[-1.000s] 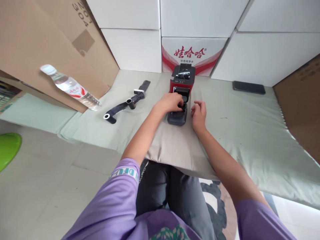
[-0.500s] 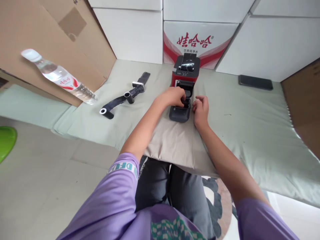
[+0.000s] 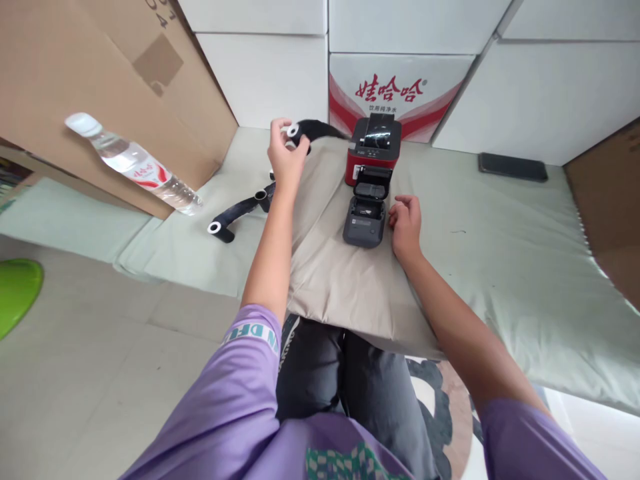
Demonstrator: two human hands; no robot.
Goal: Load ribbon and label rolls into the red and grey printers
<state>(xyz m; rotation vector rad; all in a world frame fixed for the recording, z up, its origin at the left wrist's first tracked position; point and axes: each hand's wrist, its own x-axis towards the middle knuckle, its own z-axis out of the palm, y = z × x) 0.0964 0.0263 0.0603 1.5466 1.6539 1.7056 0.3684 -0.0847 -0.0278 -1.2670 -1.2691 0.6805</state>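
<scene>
My left hand [image 3: 287, 155] is closed on a black roll [image 3: 295, 132] with a white core, held up off the cloth. A strip of black film [image 3: 323, 128] trails from it to the right. Beside the right edge of a small dark label printer [image 3: 364, 230] rests my right hand [image 3: 406, 223], its fingers loosely bent and slightly apart with nothing visible in them. The label printer's lid [image 3: 373, 181] stands raised, baring a dark compartment. To the left lie more black film and another roll [image 3: 221, 231], partly behind my left forearm.
A red and black printer [image 3: 373, 150] stands just behind the small one. A phone [image 3: 513, 167] lies at the back right. At the left, a water bottle [image 3: 135, 163] leans in front of a cardboard box [image 3: 165, 107]. White boxes [image 3: 265, 73] line the back.
My left hand has come out of the label printer's compartment and moved back and left, now holding a black roll with trailing film. My right hand has stayed beside the printer.
</scene>
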